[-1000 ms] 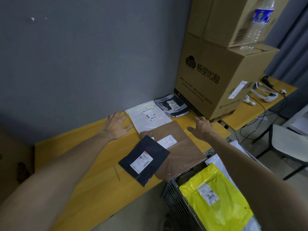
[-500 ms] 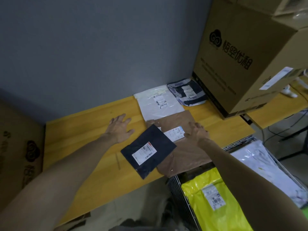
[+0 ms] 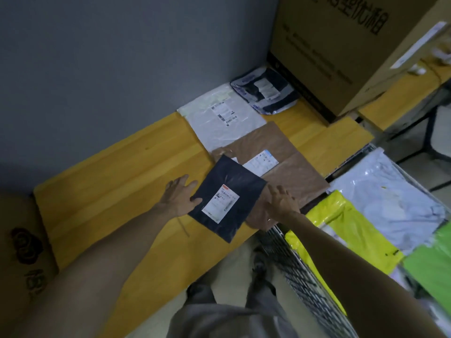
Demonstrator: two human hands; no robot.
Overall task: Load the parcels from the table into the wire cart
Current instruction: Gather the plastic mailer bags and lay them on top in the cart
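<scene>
1. Loaded: a yellow parcel (image 3: pixel 341 230), a pale parcel (image 3: pixel 390 191) and a green parcel (image 3: pixel 432 269) lie in the wire cart (image 3: pixel 300 272).
2. Four parcels are left on the bench (image 3: pixel 109 179): navy parcel (image 3: pixel 227 198), brown parcel (image 3: pixel 288 162), white mailer (image 3: pixel 219 120), striped bag (image 3: pixel 266 91).
3. The left hand (image 3: pixel 179 196) and right hand (image 3: pixel 280 203), fingers straight, flank the navy parcel and grasp nothing.

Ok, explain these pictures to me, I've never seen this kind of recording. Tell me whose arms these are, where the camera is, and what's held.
No machine here: these are a person's two bare arms, filmed by one camera worn on their head, looking down. The left hand and right hand sit at opposite edges of a dark parcel on the yellow table, fingers fairly straight; nothing is clearly gripped. It lies partly on a brown parcel; behind are a white parcel and a small dark bag beside a cardboard box. On the right is the wire cart, holding a yellow parcel and others.
</scene>
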